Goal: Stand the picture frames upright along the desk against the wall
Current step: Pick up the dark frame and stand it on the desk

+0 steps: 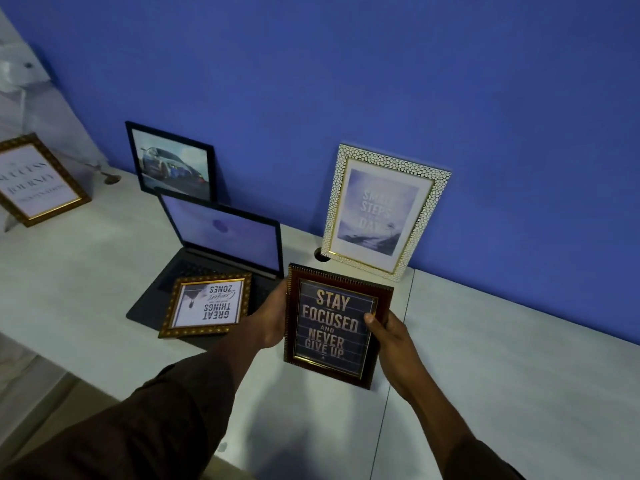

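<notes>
A dark red frame reading "Stay focused and never give up" [332,327] is held above the white desk [502,375], face toward me. My left hand [272,323] grips its left edge and my right hand [389,332] grips its right edge, thumb on the glass. A white speckled frame [382,211] stands upright against the blue wall just behind. A black frame with a car picture [173,161] leans on the wall at the left. A gold frame [36,178] stands at the far left. Another gold frame [207,304] lies flat on the laptop's keyboard.
An open dark laptop [221,237] sits in front of the car picture. A round cable hole [320,254] lies beside the white frame's foot. The desk stretches to the right along the wall. A seam in the desk top [398,358] runs under my right hand.
</notes>
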